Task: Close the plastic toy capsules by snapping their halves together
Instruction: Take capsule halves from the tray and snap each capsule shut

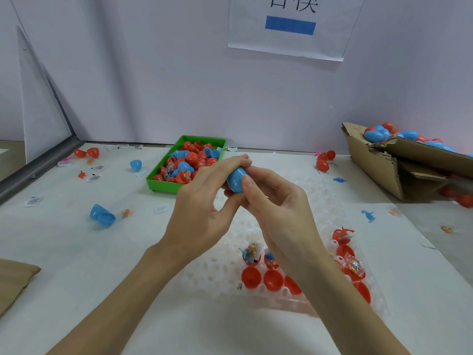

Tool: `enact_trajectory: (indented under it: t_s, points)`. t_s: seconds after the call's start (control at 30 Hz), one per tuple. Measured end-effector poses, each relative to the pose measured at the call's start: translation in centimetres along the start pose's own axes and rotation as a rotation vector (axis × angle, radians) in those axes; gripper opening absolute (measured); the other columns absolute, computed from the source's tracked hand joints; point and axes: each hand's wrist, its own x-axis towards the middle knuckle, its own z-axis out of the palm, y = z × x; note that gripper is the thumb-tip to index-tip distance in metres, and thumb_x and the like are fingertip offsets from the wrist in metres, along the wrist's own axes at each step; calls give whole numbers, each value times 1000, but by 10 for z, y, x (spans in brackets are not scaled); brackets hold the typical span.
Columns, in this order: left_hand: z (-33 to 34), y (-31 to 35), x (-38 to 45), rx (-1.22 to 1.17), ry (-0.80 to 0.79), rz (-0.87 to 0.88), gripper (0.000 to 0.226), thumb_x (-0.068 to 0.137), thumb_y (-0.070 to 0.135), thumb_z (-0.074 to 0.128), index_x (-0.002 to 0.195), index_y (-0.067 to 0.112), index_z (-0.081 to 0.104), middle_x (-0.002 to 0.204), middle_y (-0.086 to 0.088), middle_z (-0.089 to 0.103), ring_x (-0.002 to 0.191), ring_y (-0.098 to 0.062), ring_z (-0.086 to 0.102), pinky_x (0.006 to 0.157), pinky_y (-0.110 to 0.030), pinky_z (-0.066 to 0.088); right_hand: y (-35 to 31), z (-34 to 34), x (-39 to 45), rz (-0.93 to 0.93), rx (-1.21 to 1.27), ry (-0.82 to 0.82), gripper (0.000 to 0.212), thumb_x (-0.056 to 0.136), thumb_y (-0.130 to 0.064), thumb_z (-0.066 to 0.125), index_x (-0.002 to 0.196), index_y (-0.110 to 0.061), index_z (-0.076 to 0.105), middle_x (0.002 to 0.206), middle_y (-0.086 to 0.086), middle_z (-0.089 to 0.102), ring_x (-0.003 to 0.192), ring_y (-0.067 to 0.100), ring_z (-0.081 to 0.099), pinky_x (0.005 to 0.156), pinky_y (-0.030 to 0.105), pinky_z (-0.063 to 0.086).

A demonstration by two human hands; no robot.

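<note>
A blue capsule (pixel 236 179) is held above the table centre between both hands. My left hand (pixel 204 201) grips its far end from the left, fingers curled over the top. My right hand (pixel 273 198) grips its near end, thumb pressed on the blue shell. Whether the halves are fully joined is hidden by my fingers. Below my hands a clear plastic tray (pixel 220 267) holds several open red halves (pixel 251 277), some with small toys and packets (pixel 252 252) in them.
A green tray (pixel 163 181) of red and blue halves stands beyond my hands. A torn cardboard box (pixel 384 162) with closed capsules lies at the right. Loose blue halves (pixel 101 216), red halves (pixel 87 152), paper labels and small toy dinosaurs (pixel 368 216) are scattered around.
</note>
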Motion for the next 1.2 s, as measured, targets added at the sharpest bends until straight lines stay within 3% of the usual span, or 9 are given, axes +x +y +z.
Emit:
enact_trajectory:
  t_s: [0.33, 0.5, 0.63, 0.83, 0.93, 1.0, 1.07, 1.13, 1.2]
  points:
    - [-5, 0, 3, 92, -33, 90, 40, 94, 10, 72, 132, 4, 64, 127, -5, 68, 114, -21, 64, 98, -32, 55, -3, 3, -3, -22, 23, 36, 19, 98, -11, 65, 116, -7, 72, 108, 8, 77, 107, 26, 74, 94, 30, 58]
    - [-1, 1, 4, -7, -108, -54, 54, 96, 20, 73, 146, 14, 55, 145, 6, 60, 134, -13, 56, 112, -33, 46, -2, 4, -1, -153, -177, 128, 20, 93, -11, 74, 113, -10, 73, 101, -2, 78, 99, 13, 75, 86, 18, 57]
    - [-1, 6, 3, -58, 0, -134, 51, 92, 20, 79, 140, 19, 62, 132, 20, 64, 122, 1, 59, 105, -20, 47, -1, 4, -1, -307, -366, 150, 29, 87, -11, 80, 114, -11, 70, 104, -6, 75, 102, 15, 73, 87, 20, 57]
    - [-5, 6, 8, -181, -22, -179, 55, 97, 30, 67, 149, 17, 56, 142, 16, 61, 131, 0, 57, 110, -18, 45, -6, 1, 1, -298, -405, 33, 42, 91, -9, 75, 131, -11, 63, 118, 0, 70, 112, 16, 69, 92, 20, 55]
    - [-7, 2, 9, -240, -160, -191, 62, 98, 18, 70, 155, 23, 47, 153, 18, 52, 143, -1, 46, 115, -20, 40, -6, 0, 1, -297, -417, 56, 45, 93, -7, 73, 136, -13, 62, 120, 4, 67, 110, 12, 68, 90, 16, 54]
    - [-7, 1, 11, -410, -271, -287, 66, 99, 7, 68, 156, 28, 44, 155, 16, 51, 145, -7, 45, 117, -27, 41, -6, 0, 2, -317, -451, 75, 44, 92, -10, 74, 134, -14, 63, 118, 5, 65, 107, 13, 69, 90, 18, 55]
    - [-7, 2, 14, -691, -222, -492, 54, 97, 5, 65, 147, 24, 55, 144, 2, 62, 136, -18, 57, 112, -37, 48, -5, -3, 4, -384, -577, 86, 41, 90, -14, 77, 129, -12, 65, 117, 5, 64, 106, 15, 68, 91, 24, 56]
    - [-8, 3, 19, -864, -129, -700, 34, 96, 15, 62, 130, 12, 65, 126, -17, 70, 120, -34, 67, 101, -41, 56, -3, -6, 5, -479, -753, 92, 40, 88, -19, 81, 124, -8, 66, 117, 3, 65, 106, 14, 65, 93, 26, 55]
    - [-9, 3, 20, -990, -154, -836, 40, 102, 33, 57, 123, 1, 67, 111, -27, 72, 106, -42, 71, 91, -41, 60, 1, -7, 5, -538, -863, 85, 40, 87, -22, 83, 120, -6, 67, 116, 3, 66, 106, 10, 63, 94, 21, 51]
